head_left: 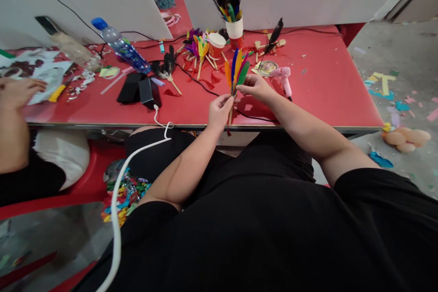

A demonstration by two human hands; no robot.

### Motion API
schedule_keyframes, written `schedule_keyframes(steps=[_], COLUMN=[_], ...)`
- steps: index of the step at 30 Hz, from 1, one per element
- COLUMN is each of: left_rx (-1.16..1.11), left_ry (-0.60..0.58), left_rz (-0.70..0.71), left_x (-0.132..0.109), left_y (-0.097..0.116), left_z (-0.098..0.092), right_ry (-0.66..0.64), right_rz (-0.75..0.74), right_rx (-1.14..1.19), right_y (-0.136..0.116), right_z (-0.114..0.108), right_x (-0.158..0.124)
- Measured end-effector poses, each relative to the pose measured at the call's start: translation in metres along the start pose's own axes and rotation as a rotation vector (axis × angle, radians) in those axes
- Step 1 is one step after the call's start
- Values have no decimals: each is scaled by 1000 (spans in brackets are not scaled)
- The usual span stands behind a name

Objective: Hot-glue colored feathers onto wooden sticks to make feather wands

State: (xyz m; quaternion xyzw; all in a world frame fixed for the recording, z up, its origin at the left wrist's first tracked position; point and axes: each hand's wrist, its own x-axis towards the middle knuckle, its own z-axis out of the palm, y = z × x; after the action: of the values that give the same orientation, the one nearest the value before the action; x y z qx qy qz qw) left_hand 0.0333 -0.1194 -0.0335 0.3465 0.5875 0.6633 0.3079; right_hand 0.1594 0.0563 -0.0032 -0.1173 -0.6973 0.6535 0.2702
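Near the table's front edge, my left hand (219, 108) is closed around the wooden stick of a feather fan (233, 73) with orange, blue, yellow and pink feathers spread upward. The thumb and fingers of my right hand (256, 87) pinch the base of a green feather (244, 74) at the fan's right side. Whether that feather is fixed to the stick, I cannot tell. A pink glue gun (284, 77) stands just beyond my right hand, beside a tape roll (268, 69) with a black feather (274, 35) over it.
On the red table (325, 77) are a paper cup stack (234, 33) of feathers, several colourful feather pieces (201, 50), a black-feathered stick (169, 66), a bottle (125, 48) and a black box (149, 93). A white cable (118, 196) crosses my left side. A co-worker's hand (20, 91) is at far left.
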Motion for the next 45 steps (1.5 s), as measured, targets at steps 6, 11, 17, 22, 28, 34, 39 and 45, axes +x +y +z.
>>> schedule_keyframes(steps=[6,11,17,22,28,34,39,45], left_rx=[23,14,71,68,53,57,53,33], left_ry=[-42,-13,12,14,24,45,57,50], left_rz=[-78,-58,-34,-23,18,15,12,25], left_x=[-1,-1,0,1,1,1,1,0], left_y=[5,5,6,6,5,7,9,11], left_z=[-1,1,0,0,0,0,1,0], right_ry=[24,87,170,144,154,142,136,112], right_rz=[-3,-11,25,29,49,53,42,31], right_rx=[10,54,97,124,137,153,151,185], right_y=[-1,-5,-3,-2,-3,-4,-1,-1], right_z=[-2,0,0,1,1,2,2,2], right_x=[0,0,2,1,0,0,0,0])
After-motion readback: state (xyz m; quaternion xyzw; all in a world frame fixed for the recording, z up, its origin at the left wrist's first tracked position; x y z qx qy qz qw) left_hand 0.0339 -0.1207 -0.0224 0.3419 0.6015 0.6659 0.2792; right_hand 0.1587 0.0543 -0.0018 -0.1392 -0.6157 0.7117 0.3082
